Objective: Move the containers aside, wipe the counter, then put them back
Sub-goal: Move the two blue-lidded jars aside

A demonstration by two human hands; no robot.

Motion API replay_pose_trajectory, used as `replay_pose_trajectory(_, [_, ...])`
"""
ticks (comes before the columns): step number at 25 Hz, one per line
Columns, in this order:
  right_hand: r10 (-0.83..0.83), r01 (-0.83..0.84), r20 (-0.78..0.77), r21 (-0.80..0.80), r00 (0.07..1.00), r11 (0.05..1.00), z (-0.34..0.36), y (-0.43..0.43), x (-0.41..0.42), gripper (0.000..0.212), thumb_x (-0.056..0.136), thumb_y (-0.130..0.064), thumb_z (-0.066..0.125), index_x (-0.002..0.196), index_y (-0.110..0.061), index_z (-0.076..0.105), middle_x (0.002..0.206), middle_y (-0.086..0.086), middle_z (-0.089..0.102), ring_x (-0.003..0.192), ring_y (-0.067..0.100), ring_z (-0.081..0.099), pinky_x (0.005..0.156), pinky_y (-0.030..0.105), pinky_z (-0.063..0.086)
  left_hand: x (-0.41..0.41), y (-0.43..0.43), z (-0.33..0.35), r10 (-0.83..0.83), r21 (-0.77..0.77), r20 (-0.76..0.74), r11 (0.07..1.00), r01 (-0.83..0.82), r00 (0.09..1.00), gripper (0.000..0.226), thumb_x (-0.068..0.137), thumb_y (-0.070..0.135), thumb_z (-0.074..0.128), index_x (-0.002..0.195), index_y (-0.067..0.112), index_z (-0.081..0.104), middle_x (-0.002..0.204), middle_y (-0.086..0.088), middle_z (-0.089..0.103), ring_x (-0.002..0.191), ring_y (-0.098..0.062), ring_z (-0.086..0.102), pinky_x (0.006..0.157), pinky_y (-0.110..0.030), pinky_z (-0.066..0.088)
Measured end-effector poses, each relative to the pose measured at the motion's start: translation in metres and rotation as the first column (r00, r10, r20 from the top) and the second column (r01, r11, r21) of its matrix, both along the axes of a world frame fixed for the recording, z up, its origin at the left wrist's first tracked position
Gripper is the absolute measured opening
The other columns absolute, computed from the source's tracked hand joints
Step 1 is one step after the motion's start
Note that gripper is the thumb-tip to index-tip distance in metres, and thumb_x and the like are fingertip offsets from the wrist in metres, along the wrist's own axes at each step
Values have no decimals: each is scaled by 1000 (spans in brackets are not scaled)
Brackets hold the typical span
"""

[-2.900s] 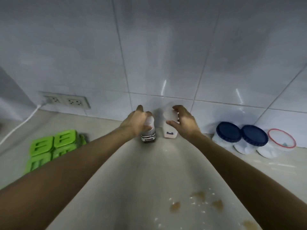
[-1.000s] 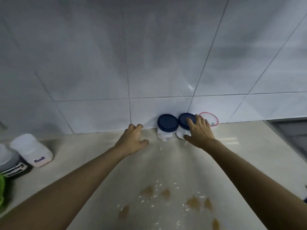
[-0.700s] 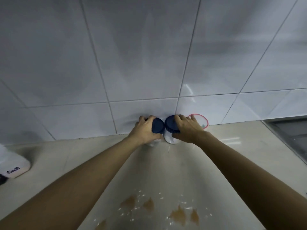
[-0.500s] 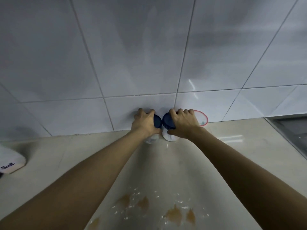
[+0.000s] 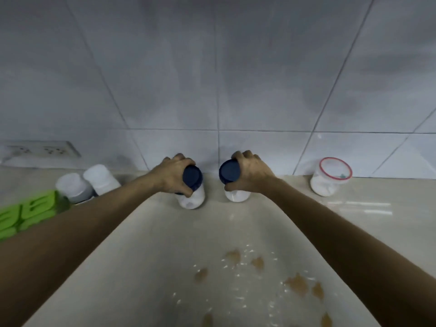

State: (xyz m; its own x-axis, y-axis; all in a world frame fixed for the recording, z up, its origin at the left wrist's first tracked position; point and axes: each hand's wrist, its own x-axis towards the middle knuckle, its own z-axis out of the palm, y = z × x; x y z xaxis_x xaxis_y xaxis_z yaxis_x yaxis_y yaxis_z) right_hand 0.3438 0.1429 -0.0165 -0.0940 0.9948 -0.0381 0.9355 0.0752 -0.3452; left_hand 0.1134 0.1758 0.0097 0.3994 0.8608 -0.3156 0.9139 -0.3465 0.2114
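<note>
Mid-frame, the left hand (image 5: 171,174) and right hand (image 5: 251,173) each grip a blue-lidded jar (image 5: 192,188) (image 5: 232,182); no label legible.

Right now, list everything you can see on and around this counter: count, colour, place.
blue-lidded white plastic jars: 2, white with dark blue lids, mid-counter near the wall, one in each hand
red-rimmed clear plastic container: 1, clear with white contents, right, against the wall
white-capped containers: 2, one greyish, one white, left, near the wall
green plastic object: 1, bright green, far left edge, blurred
wall socket plate: 1, white, left wall, above the counter
brown spill patches: several, brown, with white specks, front of the beige counter
white wall tiles: many, behind the counter
hands: left hand and right hand, each gripping a blue lid from above
</note>
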Motion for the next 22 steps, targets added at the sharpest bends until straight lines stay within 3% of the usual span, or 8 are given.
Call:
replay_pose_trajectory(3, [101, -104, -46, -71, 994, 992, -5, 4, -85, 90, 57, -50, 81, 130, -15, 40, 119, 10, 54, 107, 30, 51, 84, 39, 50, -84, -25, -7, 57, 14, -78, 998, -56, 995, 90, 55, 40, 76, 136, 25, 39, 130, 1, 45, 114, -26, 45, 93, -42, 49])
replay_pose_trajectory(7, [96, -111, -158, -92, 983, 989, -9, 12, -175, 89, 57, -52, 82, 127, -17, 39, 117, 10, 52, 105, 30, 52, 85, 43, 52, -170, -44, -19, 139, 83, -58, 988, -134, 989, 77, 55, 38, 74, 124, 28, 40, 125, 6, 49, 108, -23, 46, 81, -37, 43])
replay_pose_trajectory(11, [141, -159, -166, -101, 976, 982, -23, 14, -241, 82, 61, -55, 80, 128, -28, 41, 120, 10, 50, 108, 32, 52, 90, 44, 51, -230, -46, -27, 141, 135, -78, 982, -129, 987, 74, 56, 37, 74, 122, 27, 42, 126, 4, 49, 111, -25, 45, 87, -40, 44])
replay_pose_trajectory(15, [74, -77, -81, -39, 994, 996, -32, 13, -274, 81, 60, -60, 77, 125, -24, 43, 116, 8, 48, 106, 29, 52, 84, 38, 51, -261, -50, -40, 59, 181, 28, 982, -63, 998, 78, 56, 39, 72, 127, 24, 43, 133, 2, 46, 116, -26, 47, 97, -39, 43])
replay_pose_trajectory(17, [68, -71, -120, -20, 990, 997, -34, 10, -281, 83, 59, -61, 77, 124, -21, 45, 115, 9, 49, 104, 28, 53, 84, 39, 52, -265, -52, -46, 32, 208, 80, 977, -48, 996, 78, 58, 40, 70, 129, 24, 43, 137, 0, 43, 118, -27, 46, 99, -39, 44])
replay_pose_trajectory(22, [209, -224, -171, -73, 963, 972, -29, 2, -265, 83, 65, -35, 80, 136, -19, 40, 124, 8, 48, 104, 27, 57, 91, 39, 52, -277, -55, -53, 62, 292, 95, 952, -87, 994, 70, 62, 47, 67, 128, 34, 48, 128, -1, 45, 116, -27, 44, 94, -40, 43])
